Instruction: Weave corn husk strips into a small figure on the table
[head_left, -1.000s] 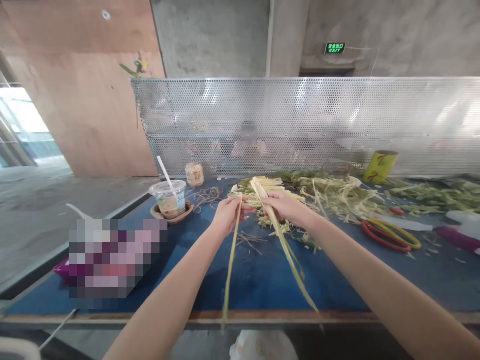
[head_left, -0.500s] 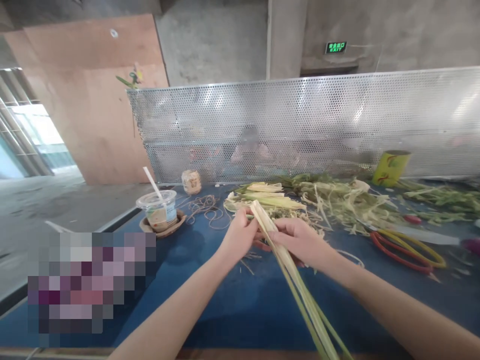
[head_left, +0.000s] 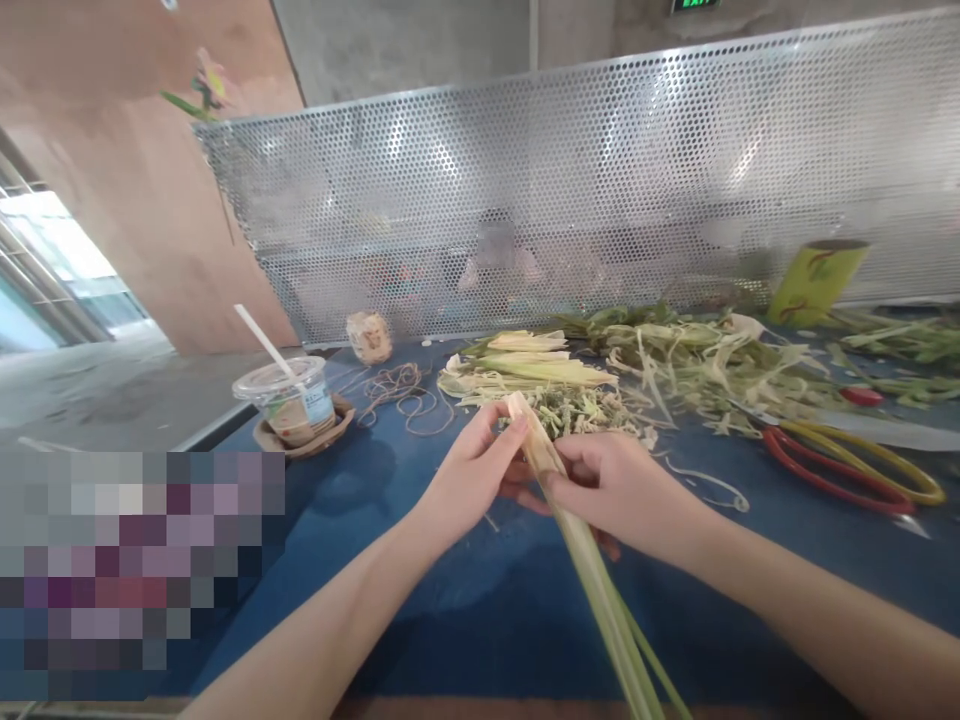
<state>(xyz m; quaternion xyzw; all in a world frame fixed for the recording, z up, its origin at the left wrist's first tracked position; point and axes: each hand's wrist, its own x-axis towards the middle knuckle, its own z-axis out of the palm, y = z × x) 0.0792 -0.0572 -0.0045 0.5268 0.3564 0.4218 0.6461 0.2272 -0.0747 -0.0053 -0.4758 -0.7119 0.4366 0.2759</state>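
Observation:
Both hands hold a long, pale green-yellow bundle of husk-like leaves [head_left: 585,560], which slants from its blunt top end down toward me. My left hand [head_left: 480,455] pinches the bundle near that top end, thumb in front and fingers behind. A little lower, my right hand [head_left: 615,490] grips it between thumb and fingers, some of them hidden behind it. Thin green stems trail at the bottom of the frame. Just beyond the hands lie pale husk pieces [head_left: 540,372] and a heap of small greenish plant bits [head_left: 592,410].
On the blue table [head_left: 420,620], a drink cup [head_left: 300,405] with a straw sits at left, near tangled twine [head_left: 401,390] and a twine roll [head_left: 369,338]. At right are leaf scraps [head_left: 705,365], red-and-yellow-handled scissors [head_left: 840,470] and a yellow-green container [head_left: 817,285]. A perforated metal panel [head_left: 450,220] stands behind.
The view has tilted down and come closer to the table. My left thumb now lies across the top end of the bundle. Both hands still grip it.

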